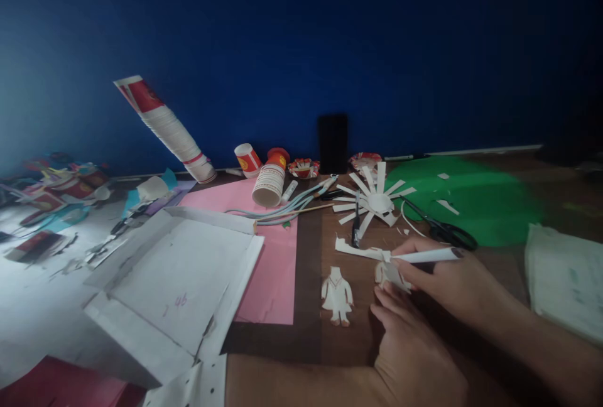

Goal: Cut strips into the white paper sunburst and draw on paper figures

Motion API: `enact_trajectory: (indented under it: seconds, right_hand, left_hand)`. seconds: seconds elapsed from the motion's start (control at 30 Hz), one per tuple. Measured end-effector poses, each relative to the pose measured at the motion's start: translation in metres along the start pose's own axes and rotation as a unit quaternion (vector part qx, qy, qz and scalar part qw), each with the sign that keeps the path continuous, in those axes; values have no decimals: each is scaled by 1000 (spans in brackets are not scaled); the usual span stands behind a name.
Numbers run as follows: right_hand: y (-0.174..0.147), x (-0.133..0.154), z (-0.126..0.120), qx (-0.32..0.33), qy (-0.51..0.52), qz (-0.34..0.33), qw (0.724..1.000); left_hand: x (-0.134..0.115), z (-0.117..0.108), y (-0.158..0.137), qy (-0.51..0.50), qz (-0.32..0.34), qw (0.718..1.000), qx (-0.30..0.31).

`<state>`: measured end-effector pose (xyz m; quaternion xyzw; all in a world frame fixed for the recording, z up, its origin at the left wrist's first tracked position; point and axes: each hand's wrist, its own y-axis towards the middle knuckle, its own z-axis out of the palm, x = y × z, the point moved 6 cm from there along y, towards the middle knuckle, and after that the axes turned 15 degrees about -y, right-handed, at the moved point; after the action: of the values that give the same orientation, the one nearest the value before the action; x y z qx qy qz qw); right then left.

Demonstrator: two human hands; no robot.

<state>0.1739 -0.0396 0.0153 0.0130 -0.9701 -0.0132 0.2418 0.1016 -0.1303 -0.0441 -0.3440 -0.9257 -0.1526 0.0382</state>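
Note:
My right hand (445, 275) is closed, thumb and fingers pinching a slim white pen-like stick (431, 256). Whether it is a pen or rolled paper I cannot tell. Below it, the fingers of my left hand (409, 344) hold a small white paper cut-out (396, 276) against the brown table; part of it is hidden by the fingers. A torn white paper strip (355, 250) reaches toward the stick's left end. To the left of my hands lies a flat, headless paper doll (337, 297) with a dress, arms and legs.
Black scissors (452, 234) rest on green paper (504, 206). A white paper sunburst (377, 203) lies behind my hands. Pink paper (273, 275), an opened white box (174, 287) and paper cups (268, 187) spread leftward. A tall cup stack (169, 134) leans near the blue wall.

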Motion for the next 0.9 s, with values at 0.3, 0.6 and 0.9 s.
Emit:
enact_trajectory:
  seconds: [0.3, 0.6, 0.9]
  right_hand:
    - [0, 1, 0, -9, -3, -6, 1000]
    - [1, 0, 0, -2, -8, -2, 1000]
    - [0, 0, 1, 6, -9, 7, 1000]
  left_hand:
    - [2, -5, 1, -9, 9, 1000, -20]
    - [3, -7, 0, 6, 11, 1000, -8]
    - [5, -12, -1, 11, 17, 1000, -10]
